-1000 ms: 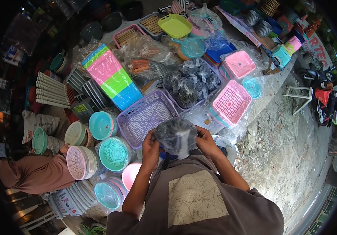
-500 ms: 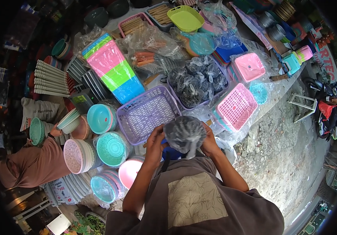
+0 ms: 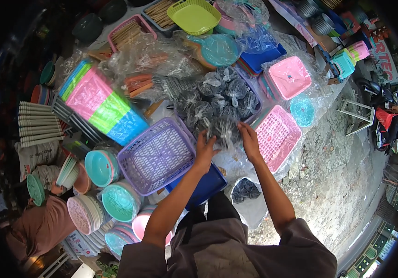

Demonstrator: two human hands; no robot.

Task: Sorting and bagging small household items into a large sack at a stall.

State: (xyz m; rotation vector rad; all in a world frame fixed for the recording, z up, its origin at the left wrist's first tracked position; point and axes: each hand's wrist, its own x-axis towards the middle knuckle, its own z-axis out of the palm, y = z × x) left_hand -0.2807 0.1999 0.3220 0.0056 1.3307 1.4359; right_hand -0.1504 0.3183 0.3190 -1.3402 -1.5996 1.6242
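Note:
A round, knotted clear plastic bag with dark contents is between my hands at the near edge of a purple basket filled with several similar bags. My left hand grips its left side with bent fingers. On the opposite side, my right hand presses its fingers against the plastic. What the dark contents are, I cannot make out. Left of my left hand lies a purple lattice basket with nothing in it. A blue tray shows beneath my left forearm.
An open white sack with dark bundles stands by my right forearm. A pink lattice basket sits to the right. Stacked colourful bins and round turquoise colanders are at left. A person in a brown sleeve is at far left.
Both hands have carried the bag forward, away from my chest, to the filled purple basket. The blue tray and the white sack have come into fuller view.

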